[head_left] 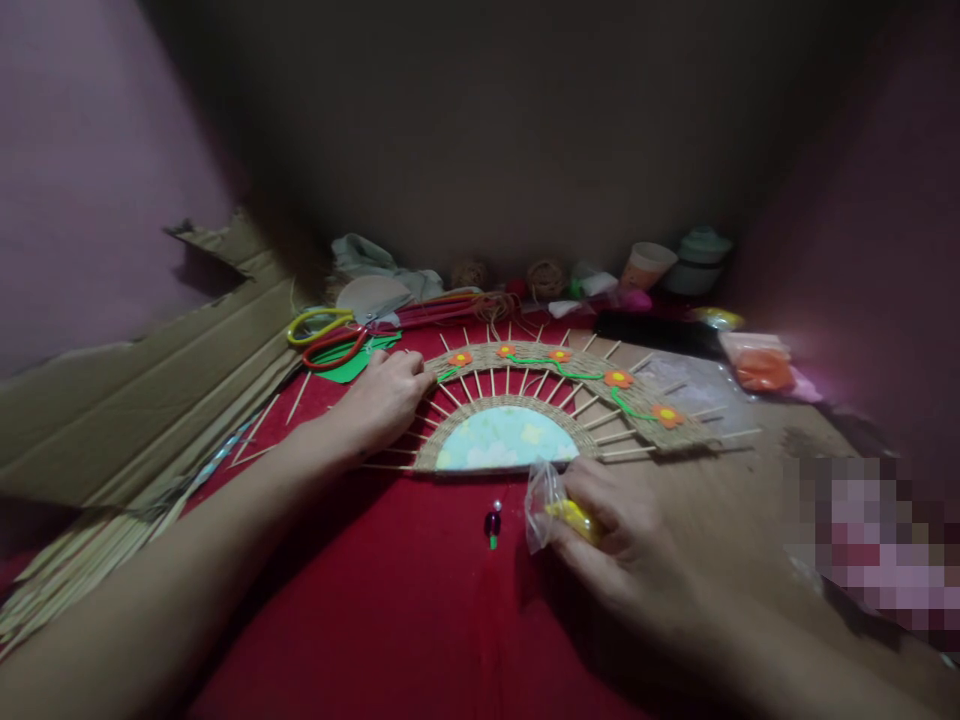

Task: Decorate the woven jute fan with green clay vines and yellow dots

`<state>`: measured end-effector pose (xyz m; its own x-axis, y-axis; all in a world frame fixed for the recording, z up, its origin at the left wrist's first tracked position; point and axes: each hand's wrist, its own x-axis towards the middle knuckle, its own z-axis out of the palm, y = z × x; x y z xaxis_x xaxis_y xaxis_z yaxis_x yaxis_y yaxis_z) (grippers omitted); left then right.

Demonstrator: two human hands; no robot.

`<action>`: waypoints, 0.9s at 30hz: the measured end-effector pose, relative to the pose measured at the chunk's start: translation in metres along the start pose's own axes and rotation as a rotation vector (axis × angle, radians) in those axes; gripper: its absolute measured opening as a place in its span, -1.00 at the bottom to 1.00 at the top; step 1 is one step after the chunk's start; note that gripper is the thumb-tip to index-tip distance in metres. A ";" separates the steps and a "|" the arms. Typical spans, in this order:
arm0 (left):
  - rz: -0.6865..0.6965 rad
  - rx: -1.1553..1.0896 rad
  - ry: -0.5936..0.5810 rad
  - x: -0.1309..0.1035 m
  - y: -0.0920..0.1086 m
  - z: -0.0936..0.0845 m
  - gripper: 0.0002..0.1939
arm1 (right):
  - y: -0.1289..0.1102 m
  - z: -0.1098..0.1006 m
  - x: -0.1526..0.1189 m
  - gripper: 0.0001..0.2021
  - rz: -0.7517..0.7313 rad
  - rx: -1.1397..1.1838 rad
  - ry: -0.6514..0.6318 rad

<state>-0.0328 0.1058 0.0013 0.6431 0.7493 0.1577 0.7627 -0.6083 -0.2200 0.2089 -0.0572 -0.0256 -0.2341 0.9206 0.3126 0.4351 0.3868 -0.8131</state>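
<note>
A half-round fan of thin sticks and woven twine point(600, 376) lies across the red cloth and brown board. Its centre is a pale blue patterned half-disc point(502, 440). Orange flowers with yellow middles point(618, 379) and green wavy strips run along its outer band. My left hand point(382, 405) rests on the fan's left side with its fingers curled together, hiding that part of the band; what they pinch, if anything, is hidden. Just below the fan's right half, my right hand point(611, 525) grips a small clear plastic bag with a soft yellow lump point(574, 518) inside.
Scissors with yellow and red handles point(337, 338) lie behind my left hand on green sheet material point(349, 367). Torn cardboard point(150, 400) stands at left. Twine balls point(545, 277), a cup point(647, 265) and a lidded container point(699, 260) line the wall. A small dark beaded piece point(493, 523) lies in front.
</note>
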 end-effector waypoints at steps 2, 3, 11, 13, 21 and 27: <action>0.000 -0.001 -0.007 0.000 -0.001 0.002 -0.72 | 0.000 -0.001 0.000 -0.88 0.002 -0.009 -0.003; -0.005 -0.003 -0.008 0.000 -0.002 0.004 -0.72 | -0.001 -0.001 -0.001 -0.88 0.002 -0.014 -0.002; -0.075 -0.041 -0.016 0.000 -0.014 0.005 -0.62 | 0.000 0.000 0.000 -0.87 0.008 -0.007 0.008; -0.101 -0.059 -0.035 0.000 -0.012 0.000 -0.58 | 0.001 0.000 0.000 -0.87 0.009 -0.006 0.004; -0.087 -0.040 -0.012 -0.001 -0.004 -0.003 -0.67 | 0.001 -0.001 -0.002 -0.88 0.004 -0.002 -0.006; -0.042 -0.031 -0.009 -0.001 -0.006 0.007 -0.73 | -0.003 -0.002 0.001 -0.84 0.003 -0.019 0.018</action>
<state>-0.0387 0.1110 -0.0041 0.6102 0.7764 0.1576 0.7906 -0.5841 -0.1838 0.2091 -0.0575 -0.0222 -0.2177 0.9225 0.3189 0.4521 0.3848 -0.8047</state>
